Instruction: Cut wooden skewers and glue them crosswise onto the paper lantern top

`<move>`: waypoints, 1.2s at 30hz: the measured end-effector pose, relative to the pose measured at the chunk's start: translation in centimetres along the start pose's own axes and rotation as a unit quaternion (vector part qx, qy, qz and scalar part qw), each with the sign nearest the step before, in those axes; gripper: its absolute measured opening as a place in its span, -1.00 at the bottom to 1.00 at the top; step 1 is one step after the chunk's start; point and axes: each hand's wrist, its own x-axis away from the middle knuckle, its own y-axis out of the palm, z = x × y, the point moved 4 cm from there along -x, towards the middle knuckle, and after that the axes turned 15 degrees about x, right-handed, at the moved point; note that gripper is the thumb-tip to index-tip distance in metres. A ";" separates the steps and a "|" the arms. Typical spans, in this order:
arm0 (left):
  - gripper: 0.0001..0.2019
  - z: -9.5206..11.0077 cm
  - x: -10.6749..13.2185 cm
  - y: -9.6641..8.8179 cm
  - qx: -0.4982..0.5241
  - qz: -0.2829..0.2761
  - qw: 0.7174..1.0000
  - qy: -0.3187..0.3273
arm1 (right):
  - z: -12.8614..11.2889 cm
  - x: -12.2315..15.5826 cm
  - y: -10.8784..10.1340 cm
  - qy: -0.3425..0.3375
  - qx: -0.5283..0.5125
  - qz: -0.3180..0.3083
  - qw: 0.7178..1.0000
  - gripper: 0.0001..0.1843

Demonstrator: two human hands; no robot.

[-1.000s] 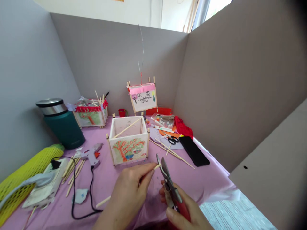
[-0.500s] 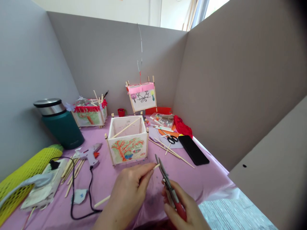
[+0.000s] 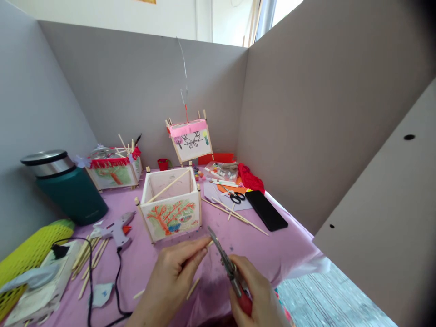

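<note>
My left hand [image 3: 175, 270] pinches a thin wooden stick [image 3: 210, 243] between thumb and fingers; only its short tip shows. Against that tip lie the blades of red-handled pruning shears [image 3: 227, 263], which my right hand [image 3: 254, 288] grips with the blades close together. A piece of stick [image 3: 193, 289] shows beside my left hand, near the table's front. Just beyond my hands stands a white box-shaped lantern [image 3: 172, 213] with wooden corner posts and a drawn tree. Another stick [image 3: 168, 186] lies diagonally across its top opening.
At left are a glue gun [image 3: 119, 230] with its cord, a power strip [image 3: 44, 286], loose sticks [image 3: 97, 261] and a teal bottle [image 3: 73, 195]. To the right lie scissors [image 3: 236, 197] and a black phone [image 3: 266, 210]. A small lantern [image 3: 192, 141] hangs behind on a wire.
The shears' blades have come closer together at the stick's tip. A stick piece now shows beside my left hand. The view has shifted, so the scene sits further left.
</note>
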 end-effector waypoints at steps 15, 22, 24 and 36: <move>-0.79 0.4 -0.5 -1.0 -0.027 0.040 0.997 -0.068 | 4.1 -5.3 0.0 0.065 0.339 -0.071 0.936 -0.60; -0.80 2.0 -1.1 -1.8 -0.073 0.007 0.997 -0.021 | 4.8 -8.5 3.8 0.044 0.380 -0.021 0.924 -0.29; -0.81 1.9 -1.1 -2.3 -0.089 0.009 0.996 -0.008 | 4.8 -8.5 3.9 0.043 0.371 -0.016 0.927 -0.30; -0.80 7.0 -3.4 -7.8 -0.206 0.031 0.965 0.159 | 5.2 -7.9 0.8 0.002 0.273 0.017 0.962 -0.61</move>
